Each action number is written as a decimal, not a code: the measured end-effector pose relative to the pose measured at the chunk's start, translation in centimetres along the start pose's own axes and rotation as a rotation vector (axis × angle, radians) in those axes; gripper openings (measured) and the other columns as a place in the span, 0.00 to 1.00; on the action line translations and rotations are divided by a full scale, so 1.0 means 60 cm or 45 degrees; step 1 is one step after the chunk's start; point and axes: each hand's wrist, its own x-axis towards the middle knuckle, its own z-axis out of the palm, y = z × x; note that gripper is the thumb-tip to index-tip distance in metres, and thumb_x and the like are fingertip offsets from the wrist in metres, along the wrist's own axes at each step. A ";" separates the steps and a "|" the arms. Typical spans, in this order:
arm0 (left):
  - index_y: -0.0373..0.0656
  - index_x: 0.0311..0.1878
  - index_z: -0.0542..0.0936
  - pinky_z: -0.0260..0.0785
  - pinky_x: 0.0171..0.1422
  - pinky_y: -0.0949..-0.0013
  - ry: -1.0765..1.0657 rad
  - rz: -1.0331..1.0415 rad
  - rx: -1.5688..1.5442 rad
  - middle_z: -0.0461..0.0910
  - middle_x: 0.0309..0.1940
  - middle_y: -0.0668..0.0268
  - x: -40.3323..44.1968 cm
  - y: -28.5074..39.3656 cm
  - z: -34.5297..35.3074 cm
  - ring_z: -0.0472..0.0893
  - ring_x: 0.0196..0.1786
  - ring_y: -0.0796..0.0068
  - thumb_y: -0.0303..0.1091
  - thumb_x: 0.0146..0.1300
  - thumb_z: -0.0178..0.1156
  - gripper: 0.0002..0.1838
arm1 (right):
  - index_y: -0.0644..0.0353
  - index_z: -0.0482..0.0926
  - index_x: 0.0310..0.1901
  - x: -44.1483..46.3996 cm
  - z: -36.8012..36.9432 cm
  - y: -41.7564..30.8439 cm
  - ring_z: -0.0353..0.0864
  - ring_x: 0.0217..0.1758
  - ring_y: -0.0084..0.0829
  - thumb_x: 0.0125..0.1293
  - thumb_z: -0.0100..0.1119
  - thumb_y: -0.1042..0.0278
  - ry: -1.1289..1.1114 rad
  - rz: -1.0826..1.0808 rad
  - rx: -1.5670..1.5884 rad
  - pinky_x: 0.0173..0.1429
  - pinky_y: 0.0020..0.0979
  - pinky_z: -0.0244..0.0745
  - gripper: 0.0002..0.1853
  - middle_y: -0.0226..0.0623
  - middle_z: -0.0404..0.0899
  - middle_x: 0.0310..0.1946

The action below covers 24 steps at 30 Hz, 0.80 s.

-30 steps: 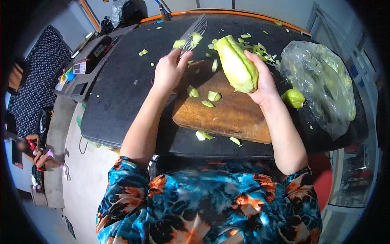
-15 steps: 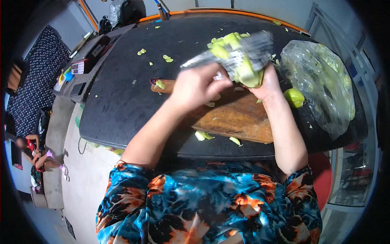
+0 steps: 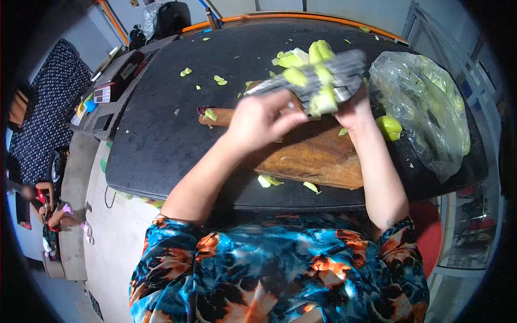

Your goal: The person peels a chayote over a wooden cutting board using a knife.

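Observation:
My left hand (image 3: 263,119) is closed at the near-left end of a broad grey knife (image 3: 344,67), whose blade is smeared by motion. Its handle is mostly hidden in my fingers. Light-green pieces show on and around the blade. At the blade's right end, my right hand (image 3: 354,112) is curled around a pale-green vegetable (image 3: 323,101), with most of its fingers hidden behind the knife. Both hands are above a wooden chopping board (image 3: 309,159). More cut green pieces (image 3: 291,58) lie just beyond the knife.
A whole green vegetable (image 3: 389,128) sits right of the board, beside a clear plastic bag (image 3: 425,113) of green vegetables. Peel scraps (image 3: 219,80) dot the black table (image 3: 161,134). A scale (image 3: 103,94) stands on a side surface; a person (image 3: 51,210) sits far left.
The knife and the vegetable have shifted slightly, and the blade's angle over the vegetable differs. My left hand stays close to where it was. The bag and board look unmoved.

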 end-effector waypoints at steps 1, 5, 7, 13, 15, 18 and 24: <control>0.44 0.34 0.79 0.73 0.34 0.58 -0.025 0.130 0.009 0.80 0.23 0.59 -0.001 0.013 0.006 0.82 0.30 0.55 0.53 0.60 0.64 0.19 | 0.59 0.73 0.58 0.005 -0.003 -0.002 0.80 0.53 0.36 0.70 0.49 0.47 -0.186 0.039 0.066 0.60 0.41 0.75 0.26 0.38 0.79 0.51; 0.43 0.32 0.77 0.71 0.32 0.60 -0.061 0.300 0.077 0.77 0.23 0.62 -0.005 0.032 0.031 0.80 0.27 0.57 0.49 0.56 0.68 0.18 | 0.65 0.72 0.60 -0.003 -0.006 -0.003 0.83 0.47 0.38 0.71 0.43 0.43 -0.160 0.044 0.005 0.53 0.37 0.80 0.31 0.51 0.80 0.49; 0.43 0.32 0.76 0.71 0.32 0.60 -0.052 0.323 0.105 0.76 0.23 0.61 -0.004 0.031 0.035 0.79 0.27 0.56 0.50 0.56 0.67 0.19 | 0.64 0.72 0.59 0.002 -0.009 -0.001 0.83 0.43 0.37 0.71 0.43 0.44 -0.228 0.024 0.004 0.50 0.36 0.80 0.30 0.49 0.81 0.45; 0.44 0.32 0.76 0.71 0.31 0.59 -0.019 0.284 0.195 0.78 0.24 0.61 -0.007 0.028 0.044 0.80 0.28 0.57 0.53 0.58 0.64 0.20 | 0.58 0.77 0.49 0.011 -0.016 0.010 0.81 0.43 0.36 0.67 0.50 0.44 -0.147 -0.019 0.110 0.50 0.37 0.77 0.24 0.39 0.82 0.41; 0.43 0.33 0.77 0.71 0.33 0.59 0.010 0.246 0.233 0.77 0.25 0.60 -0.005 0.023 0.047 0.80 0.29 0.56 0.51 0.56 0.66 0.19 | 0.57 0.78 0.48 0.016 -0.020 0.019 0.81 0.44 0.35 0.67 0.51 0.46 -0.106 -0.079 0.204 0.52 0.36 0.76 0.22 0.37 0.82 0.41; 0.46 0.34 0.78 0.71 0.34 0.57 0.084 0.157 0.197 0.78 0.25 0.59 0.005 0.000 0.049 0.80 0.31 0.54 0.49 0.57 0.66 0.17 | 0.57 0.76 0.54 0.009 -0.009 0.034 0.79 0.53 0.34 0.69 0.51 0.49 0.122 -0.158 0.006 0.58 0.39 0.75 0.21 0.37 0.80 0.49; 0.40 0.36 0.79 0.72 0.33 0.60 0.390 -0.437 -0.057 0.80 0.22 0.56 0.012 -0.072 -0.006 0.82 0.28 0.55 0.46 0.64 0.61 0.17 | 0.56 0.74 0.54 -0.031 0.044 0.018 0.83 0.40 0.40 0.63 0.55 0.41 0.171 0.018 -0.248 0.42 0.37 0.74 0.28 0.40 0.81 0.43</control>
